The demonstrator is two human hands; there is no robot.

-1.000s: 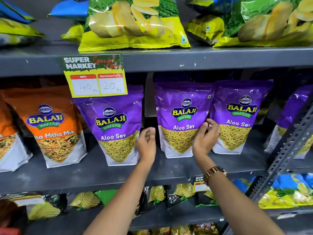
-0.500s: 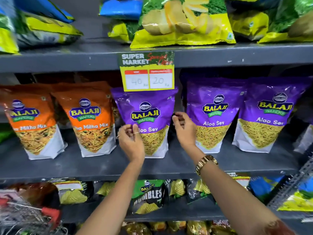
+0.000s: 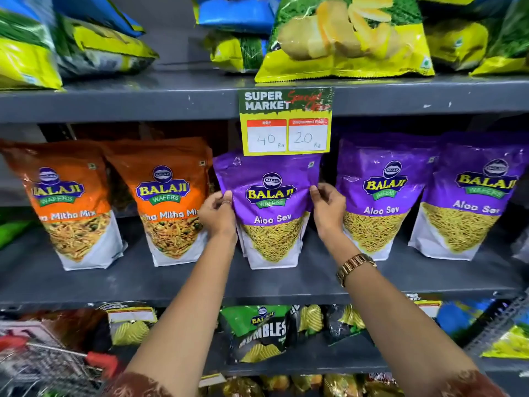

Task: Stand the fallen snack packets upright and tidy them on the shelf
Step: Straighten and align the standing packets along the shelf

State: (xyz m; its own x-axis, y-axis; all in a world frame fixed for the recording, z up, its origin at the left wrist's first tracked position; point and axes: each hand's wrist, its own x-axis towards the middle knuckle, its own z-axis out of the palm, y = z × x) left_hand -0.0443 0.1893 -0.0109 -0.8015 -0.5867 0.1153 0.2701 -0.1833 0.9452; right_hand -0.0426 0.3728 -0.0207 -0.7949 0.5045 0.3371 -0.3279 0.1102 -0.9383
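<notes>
A purple Aloo Sev packet (image 3: 272,207) stands upright on the grey middle shelf (image 3: 286,279), under the price tag. My left hand (image 3: 217,214) grips its left edge and my right hand (image 3: 329,209) grips its right edge. Two more purple Aloo Sev packets (image 3: 378,196) (image 3: 472,199) stand upright to its right. Two orange Mitha Mix packets (image 3: 169,202) (image 3: 68,202) stand upright to its left, the nearer one touching my left hand.
A yellow price tag (image 3: 286,121) hangs from the upper shelf edge. Green-yellow chip bags (image 3: 343,38) lie on the top shelf. Dark chip bags (image 3: 260,333) fill the lower shelf. A wire trolley with red handles (image 3: 57,356) sits at lower left.
The view has shifted left along the shelf. Both hands moved from the right-hand purple packets to the one under the price tag and closed on its two sides.
</notes>
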